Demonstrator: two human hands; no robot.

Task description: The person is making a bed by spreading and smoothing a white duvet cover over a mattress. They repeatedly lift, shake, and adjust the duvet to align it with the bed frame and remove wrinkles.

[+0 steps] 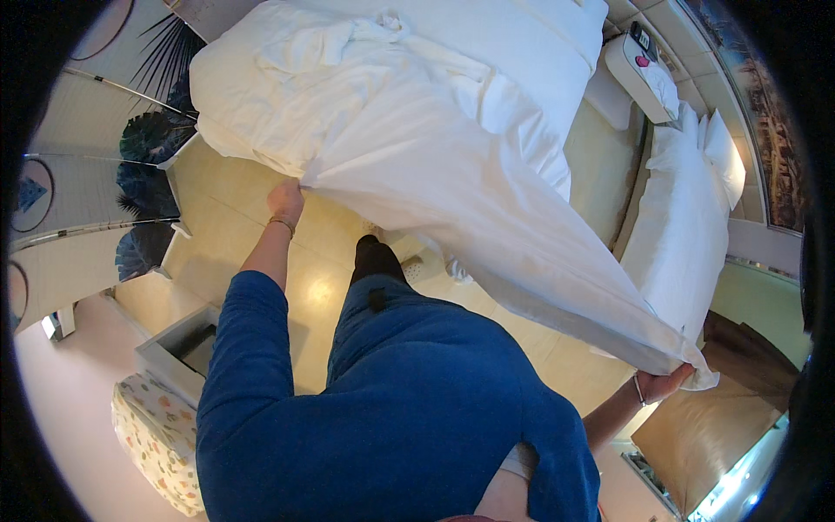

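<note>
Stretched between my hands is a white duvet cover, its near edge hanging above the floor. My left hand, with a bracelet at the wrist, grips one part of that edge beside the bed. Out at the lower right, my right hand is closed on a corner of the same cloth; a light band circles that wrist. Bunched white bedding lies at the upper left of the bed, and the cloth runs into it. A smooth white sheet shows at the top.
At the right stands a second bed with white bedding and a pillow. A white nightstand sits between the beds. A folding screen is at the left. An open grey box and a patterned fabric item are lower left.
</note>
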